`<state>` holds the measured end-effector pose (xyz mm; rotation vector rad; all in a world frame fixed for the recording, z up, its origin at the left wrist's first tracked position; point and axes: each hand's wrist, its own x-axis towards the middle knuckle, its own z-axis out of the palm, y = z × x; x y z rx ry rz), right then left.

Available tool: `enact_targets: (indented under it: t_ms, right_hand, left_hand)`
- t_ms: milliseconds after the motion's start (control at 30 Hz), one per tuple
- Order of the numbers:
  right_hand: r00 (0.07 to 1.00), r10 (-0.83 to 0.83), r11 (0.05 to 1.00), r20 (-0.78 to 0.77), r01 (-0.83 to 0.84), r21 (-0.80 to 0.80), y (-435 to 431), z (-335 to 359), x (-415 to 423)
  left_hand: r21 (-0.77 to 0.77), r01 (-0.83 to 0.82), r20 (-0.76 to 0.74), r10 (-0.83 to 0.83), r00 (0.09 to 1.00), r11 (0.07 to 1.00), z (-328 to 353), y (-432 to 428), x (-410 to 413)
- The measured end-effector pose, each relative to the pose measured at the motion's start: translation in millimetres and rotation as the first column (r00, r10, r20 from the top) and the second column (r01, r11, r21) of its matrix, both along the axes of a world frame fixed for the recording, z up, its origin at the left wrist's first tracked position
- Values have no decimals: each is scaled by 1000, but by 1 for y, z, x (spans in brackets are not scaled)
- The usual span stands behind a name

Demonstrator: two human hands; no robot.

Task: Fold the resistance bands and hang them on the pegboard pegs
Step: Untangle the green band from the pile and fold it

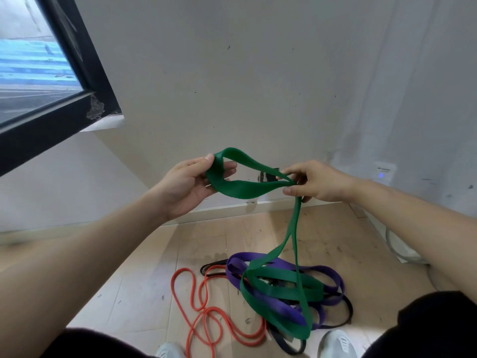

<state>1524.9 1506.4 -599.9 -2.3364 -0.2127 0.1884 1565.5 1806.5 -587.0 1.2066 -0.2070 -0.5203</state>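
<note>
A wide green resistance band (247, 188) is held up in front of the wall. My left hand (188, 187) grips its looped end between thumb and fingers. My right hand (312, 182) pinches both strands together about a hand's width to the right. From there the green band hangs down to the wooden floor (129, 288), where the rest of it lies across a purple band (333, 280). A thin orange band (204, 308) lies coiled to the left. A black band (347, 313) sits under the pile. No pegboard is in view.
A dark-framed window (77, 73) is at the upper left. The white wall (258, 86) with a baseboard stands close ahead, with a small white device (383, 171) with a blue light at the right. My two light shoes (335, 343) are at the bottom edge.
</note>
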Motion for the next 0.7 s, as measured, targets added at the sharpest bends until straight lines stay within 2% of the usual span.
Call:
enact_targets:
  t_ms: [267,400,533,633,700]
  right_hand:
    - [1000,-17,999,-2,17,-50,2,0,0]
    - [1000,-25,998,18,26,-53,1,1,-1]
    - [998,-31,999,51,33,-35,4,5,-3]
    - [994,-51,999,101,51,8,9,8,-5]
    - [989,-37,999,143,35,17,15,10,-6]
  left_hand:
    - [67,-14,-3,14,1000,998,3,-5,-3]
    - [241,-77,135,45,990,967,-2,1,-2]
    - [369,-156,166,101,981,916,-5,7,1]
    - [507,-272,314,119,942,818,-8,8,2]
    - [551,-298,407,61,912,780,-8,5,-1]
